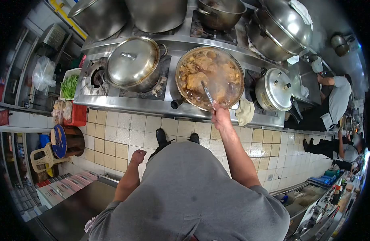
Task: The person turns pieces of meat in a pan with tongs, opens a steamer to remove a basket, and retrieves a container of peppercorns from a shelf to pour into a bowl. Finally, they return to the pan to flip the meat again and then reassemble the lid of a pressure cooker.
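My right hand is closed around metal tongs, whose tips reach into a wide pan on the stove. Large browned pieces of meat sit in brown, steaming liquid there, and the tips touch one piece. The pan's black handle points toward the front left. My left hand hangs low by my side, away from the stove, its fingers curled in with nothing visible in them. Right of the pan, a beige cloth drapes over the stove's front edge, close to my right hand.
A lidded pot stands left of the pan, a pressure cooker right. Large pots line the back. A red crate and plastic chair are at left. A co-worker stands farther right along the stove.
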Demonstrator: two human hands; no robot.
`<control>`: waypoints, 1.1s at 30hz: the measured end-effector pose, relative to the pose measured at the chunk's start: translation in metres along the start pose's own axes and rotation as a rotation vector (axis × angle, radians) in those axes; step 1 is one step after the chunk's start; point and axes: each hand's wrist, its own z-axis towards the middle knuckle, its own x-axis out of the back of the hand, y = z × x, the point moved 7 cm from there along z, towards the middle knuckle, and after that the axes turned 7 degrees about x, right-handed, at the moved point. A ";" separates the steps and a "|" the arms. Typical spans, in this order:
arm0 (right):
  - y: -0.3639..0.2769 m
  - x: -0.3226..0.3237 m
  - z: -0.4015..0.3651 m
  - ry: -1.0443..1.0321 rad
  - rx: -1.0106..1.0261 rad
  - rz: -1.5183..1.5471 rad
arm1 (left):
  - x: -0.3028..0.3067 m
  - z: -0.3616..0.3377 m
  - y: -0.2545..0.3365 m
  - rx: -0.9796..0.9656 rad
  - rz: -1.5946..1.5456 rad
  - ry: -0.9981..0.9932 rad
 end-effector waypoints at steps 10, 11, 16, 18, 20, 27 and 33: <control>0.005 0.014 -0.008 -0.012 -0.096 0.104 | 0.004 0.001 0.040 -0.072 -0.011 0.031; 0.005 0.016 -0.009 -0.011 -0.097 0.104 | 0.002 0.002 0.041 -0.087 -0.011 0.028; -0.003 0.038 -0.009 0.090 0.193 -0.381 | -0.007 0.028 0.025 -0.158 0.049 0.040; -0.008 0.040 -0.016 0.084 0.254 -0.527 | -0.006 0.026 0.021 -0.116 0.073 0.048; -0.009 0.039 -0.022 0.077 0.314 -0.674 | -0.002 0.014 0.028 -0.088 0.075 0.048; -0.021 0.030 -0.042 0.134 0.549 -0.837 | -0.003 0.013 0.034 -0.053 0.003 -0.021; -0.037 0.045 -0.058 0.150 0.630 -0.825 | -0.006 0.005 0.049 -0.038 -0.041 -0.052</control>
